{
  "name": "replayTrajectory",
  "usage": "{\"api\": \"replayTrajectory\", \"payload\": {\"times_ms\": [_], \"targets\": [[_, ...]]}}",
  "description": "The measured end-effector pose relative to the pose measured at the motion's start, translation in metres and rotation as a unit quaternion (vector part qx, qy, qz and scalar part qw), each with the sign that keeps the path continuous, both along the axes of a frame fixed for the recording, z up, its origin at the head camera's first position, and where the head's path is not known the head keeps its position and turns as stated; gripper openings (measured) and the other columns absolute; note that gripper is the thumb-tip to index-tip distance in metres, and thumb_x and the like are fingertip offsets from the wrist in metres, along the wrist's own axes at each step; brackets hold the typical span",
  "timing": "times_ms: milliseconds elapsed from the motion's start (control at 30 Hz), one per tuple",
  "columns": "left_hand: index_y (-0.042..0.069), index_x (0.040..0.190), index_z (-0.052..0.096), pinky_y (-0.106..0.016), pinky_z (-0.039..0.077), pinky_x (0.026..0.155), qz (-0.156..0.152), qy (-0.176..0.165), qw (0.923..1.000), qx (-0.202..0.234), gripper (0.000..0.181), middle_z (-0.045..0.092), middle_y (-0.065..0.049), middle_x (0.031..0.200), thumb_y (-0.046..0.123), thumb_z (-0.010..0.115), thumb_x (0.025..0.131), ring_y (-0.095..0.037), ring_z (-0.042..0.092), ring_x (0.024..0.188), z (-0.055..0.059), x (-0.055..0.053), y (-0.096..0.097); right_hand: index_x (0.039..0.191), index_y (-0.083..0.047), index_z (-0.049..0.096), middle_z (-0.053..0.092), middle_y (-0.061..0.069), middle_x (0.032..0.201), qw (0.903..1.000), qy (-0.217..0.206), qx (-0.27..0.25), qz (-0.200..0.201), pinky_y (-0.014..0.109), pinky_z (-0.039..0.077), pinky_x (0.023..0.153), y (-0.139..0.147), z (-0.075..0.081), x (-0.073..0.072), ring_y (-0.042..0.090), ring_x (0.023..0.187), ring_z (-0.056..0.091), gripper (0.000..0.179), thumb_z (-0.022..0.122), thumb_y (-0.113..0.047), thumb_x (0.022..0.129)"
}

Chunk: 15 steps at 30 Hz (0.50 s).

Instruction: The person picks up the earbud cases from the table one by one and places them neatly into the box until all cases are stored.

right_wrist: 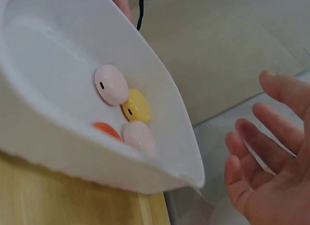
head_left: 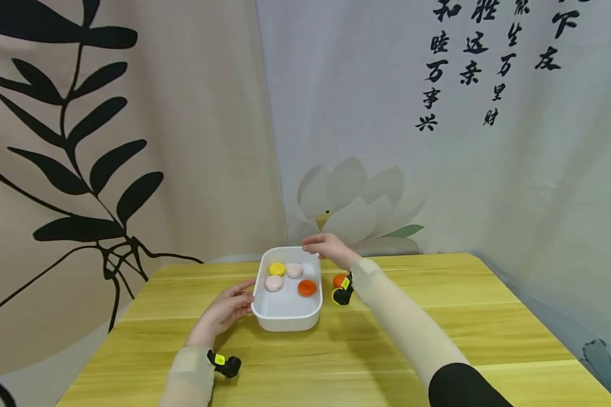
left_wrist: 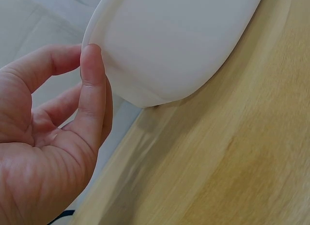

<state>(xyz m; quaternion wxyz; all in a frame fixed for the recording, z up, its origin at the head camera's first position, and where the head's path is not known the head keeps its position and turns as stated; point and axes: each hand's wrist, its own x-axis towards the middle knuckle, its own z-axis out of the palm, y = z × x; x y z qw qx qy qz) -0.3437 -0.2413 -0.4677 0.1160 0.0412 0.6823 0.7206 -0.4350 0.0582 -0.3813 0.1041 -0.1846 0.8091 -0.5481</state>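
A white rectangular plastic container (head_left: 285, 324) with rounded corners is on the wooden table. Inside lie a yellow disc (head_left: 277, 269), two pale pink discs (head_left: 274, 283) and an orange disc (head_left: 307, 288). In the right wrist view, one pink disc (right_wrist: 112, 84) and the yellow disc (right_wrist: 137, 106) show a small dark slot. My left hand (head_left: 226, 309) pinches the container's left side at its rim, as the left wrist view shows. At the back right corner is my right hand (head_left: 331, 249), fingers loosely spread, apart from the container in the right wrist view.
Another orange round thing (head_left: 339, 281) lies on the table (head_left: 412, 316) right of the container, partly hidden by the right wrist camera (head_left: 343, 294). A printed curtain (head_left: 219, 141) hangs behind the table's far edge.
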Motion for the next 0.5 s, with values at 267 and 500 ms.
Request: {"api": "replayTrajectory", "payload": {"times_ms": [267, 500], "targets": [[-0.001, 0.149, 0.031, -0.026, 0.054, 0.077, 0.001, 0.001, 1.0, -0.004, 0.058, 0.057, -0.021, 0.114, 0.004, 0.056, 0.096, -0.017, 0.061, 0.082, 0.001, 0.002, 0.0, 0.13, -0.007, 0.06, 0.061, 0.009, 0.127, 0.9996, 0.026, -0.004, -0.01, 0.043, 0.047, 0.092, 0.033, -0.006, 0.006, 0.026, 0.112, 0.057, 0.041, 0.064, -0.025, 0.093], [0.0, 0.149, 0.031, -0.026, 0.054, 0.077, 0.003, 0.0, 1.0, -0.007, 0.057, 0.058, -0.02, 0.113, 0.004, 0.054, 0.097, -0.017, 0.061, 0.082, 0.003, 0.002, 0.0, 0.128, -0.005, 0.061, 0.06, 0.013, 0.13, 0.9984, 0.045, -0.014, -0.031, 0.039, 0.048, 0.087, 0.058, -0.021, 0.01, 0.024, 0.112, 0.056, 0.038, 0.065, -0.018, 0.093]]}}
